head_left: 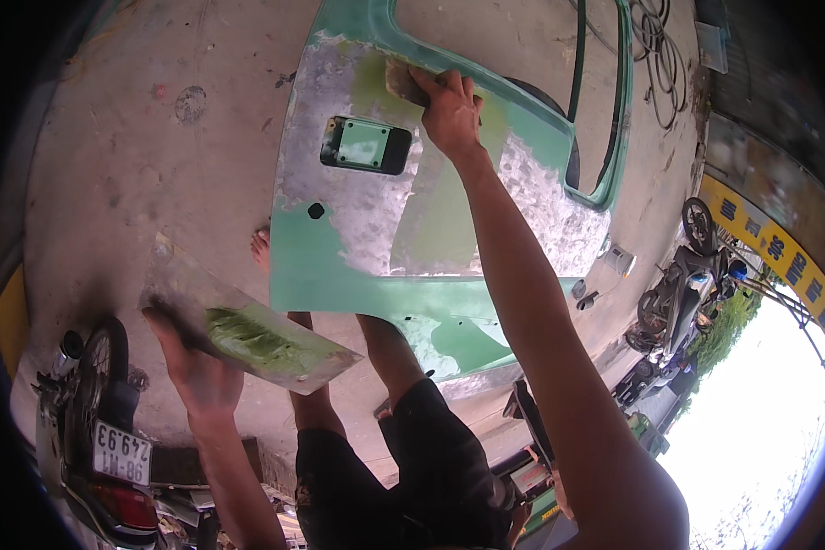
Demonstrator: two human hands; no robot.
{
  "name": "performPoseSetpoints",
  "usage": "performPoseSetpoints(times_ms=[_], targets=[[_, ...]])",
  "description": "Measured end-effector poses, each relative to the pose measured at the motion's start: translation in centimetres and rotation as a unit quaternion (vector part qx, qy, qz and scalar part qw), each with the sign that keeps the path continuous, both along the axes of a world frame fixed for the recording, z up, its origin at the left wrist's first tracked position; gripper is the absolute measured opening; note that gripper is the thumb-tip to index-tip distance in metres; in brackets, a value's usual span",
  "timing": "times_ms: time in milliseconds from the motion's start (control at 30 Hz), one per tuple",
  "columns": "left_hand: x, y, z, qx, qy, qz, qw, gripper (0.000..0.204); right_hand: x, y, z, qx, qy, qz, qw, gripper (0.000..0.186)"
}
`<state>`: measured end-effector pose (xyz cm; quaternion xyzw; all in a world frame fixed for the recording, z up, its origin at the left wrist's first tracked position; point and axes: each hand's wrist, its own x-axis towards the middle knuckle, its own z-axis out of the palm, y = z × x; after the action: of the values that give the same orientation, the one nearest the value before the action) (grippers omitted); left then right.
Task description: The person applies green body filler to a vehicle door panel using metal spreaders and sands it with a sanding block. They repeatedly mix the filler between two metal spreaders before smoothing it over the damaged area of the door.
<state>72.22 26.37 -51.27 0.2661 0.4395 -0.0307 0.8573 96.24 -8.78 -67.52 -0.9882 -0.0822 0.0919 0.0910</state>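
In front of me stands a green vehicle door (325, 291), with grey-white sanded patches and smooth olive-green filler (435, 215) spread down its middle. My right hand (454, 112) grips a flat brownish putty spreader (401, 81) whose face lies against the upper part of the panel, below the window frame. Down at the left, my left hand (203, 378) holds a thin flat mixing board (325, 364) from beneath, most of its fingers hidden. A heap of wet green filler (257, 339) sits on the board, which is apart from the door.
A parked motorbike (101, 385) is close at the lower left. More motorbikes (674, 284) stand at the right beside a yellow sign (770, 234). A coiled hose or cable (660, 55) lies on the concrete floor (156, 165) past the door. My bare foot (261, 247) is beside the door's left edge.
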Motion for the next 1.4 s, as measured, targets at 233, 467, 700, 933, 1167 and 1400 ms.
performPoseSetpoints(times_ms=[233,467,700,933,1167,1400], targets=[[0.4,-0.4,-1.5,0.566,-0.051,-0.373,0.733,0.061,0.1,-0.1,-0.6,0.009,-0.003,-0.038,0.999,0.061],[3.9,-2.6,1.0,-0.092,-0.048,-0.055,0.993,0.069,-11.4,-1.0,0.5,0.012,0.021,0.086,0.996,0.067],[4.1,-4.2,0.3,-0.071,-0.103,-0.105,0.987,0.065,-4.3,-9.9,2.4,-0.012,-0.012,0.006,1.0,0.066],[3.4,-5.8,-0.4,-0.144,-0.139,-0.142,0.969,0.064,0.0,-10.9,-0.6,-0.014,0.017,-0.018,1.0,0.06],[4.5,-6.7,-0.1,-0.215,-0.162,-0.166,0.949,0.067,-5.0,-10.2,0.9,-0.011,0.11,-0.001,0.994,0.061],[6.2,-8.6,2.1,-0.21,-0.12,-0.191,0.951,0.068,-22.6,-6.7,2.4,0.042,0.104,-0.026,0.993,0.067]])
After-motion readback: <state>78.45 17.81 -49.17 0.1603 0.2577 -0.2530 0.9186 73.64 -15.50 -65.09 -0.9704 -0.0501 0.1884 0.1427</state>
